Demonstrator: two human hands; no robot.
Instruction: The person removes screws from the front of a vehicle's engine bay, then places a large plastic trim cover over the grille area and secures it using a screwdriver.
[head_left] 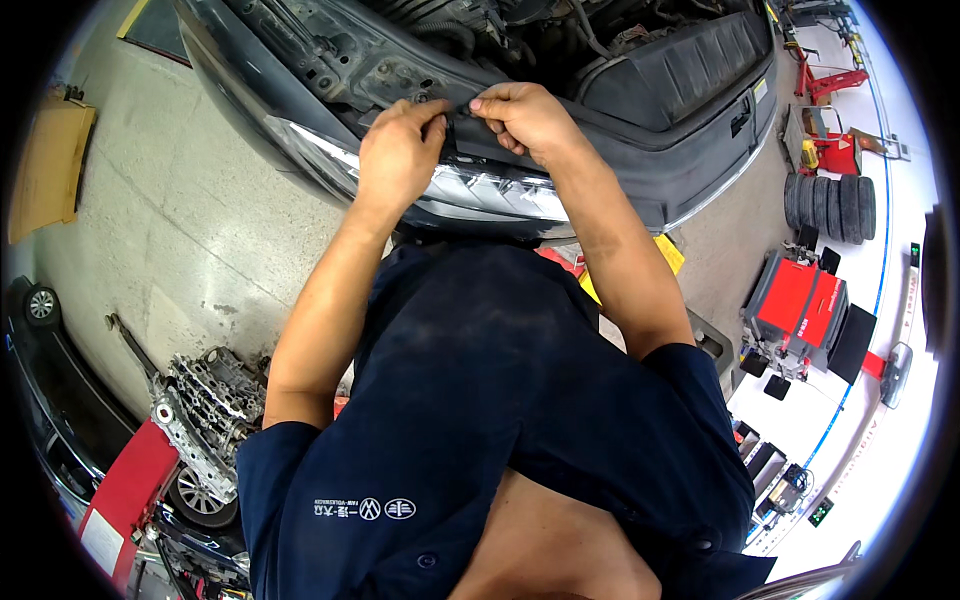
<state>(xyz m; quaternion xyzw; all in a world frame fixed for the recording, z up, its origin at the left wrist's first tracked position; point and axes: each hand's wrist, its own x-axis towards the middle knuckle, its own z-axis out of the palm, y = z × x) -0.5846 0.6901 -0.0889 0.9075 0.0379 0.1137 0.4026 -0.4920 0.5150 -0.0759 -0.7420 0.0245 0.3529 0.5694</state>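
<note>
I lean over the front of a dark car, its engine bay uncovered. My left hand (398, 152) rests above the headlight (500, 192), its fingers bent and drawn together at the edge of the black plastic trim (635, 140). Whatever lies under those fingertips is hidden. Just to the right, my right hand (528, 122) is closed in a pinch, thumb against forefinger. A small dark piece shows at its fingertips, too small to name. The two hands' fingertips are a short gap apart.
A ribbed black cover (680, 75) fills the bay's right side. Beyond it, at right, stand stacked tyres (830, 207) and a red tool cart (800, 300). At lower left are a bare metal engine part (205, 400) and another dark car (65, 390).
</note>
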